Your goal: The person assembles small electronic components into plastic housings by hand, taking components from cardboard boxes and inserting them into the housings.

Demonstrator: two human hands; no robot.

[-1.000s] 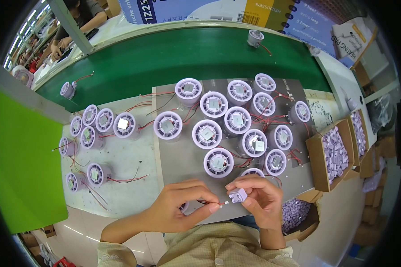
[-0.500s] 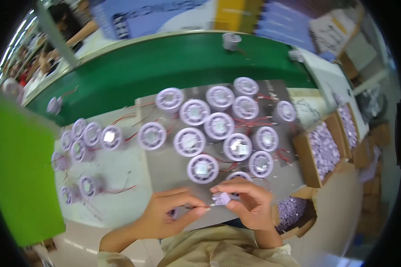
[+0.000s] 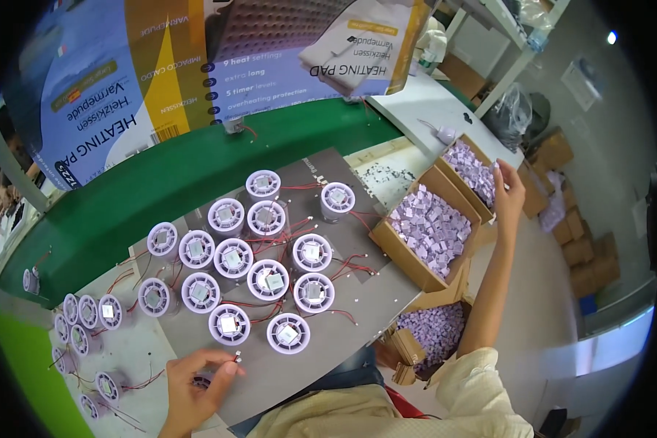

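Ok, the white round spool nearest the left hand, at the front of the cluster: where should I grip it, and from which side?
Grip the white round spool by its outer rim, coming straight down from above. It stands upright with its flat face up, neighbours crowd its far side, and red wires trail beside it.

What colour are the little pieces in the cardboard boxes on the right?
Pale purple pieces, clearest in the head view.

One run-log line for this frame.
left hand: pinching small connector | right hand: reaching into box of purple parts | round white units: on mat

A green conveyor belt (image 3: 168, 175) runs behind the grey mat (image 3: 358, 321), with printed cardboard cartons (image 3: 102, 80) beyond.
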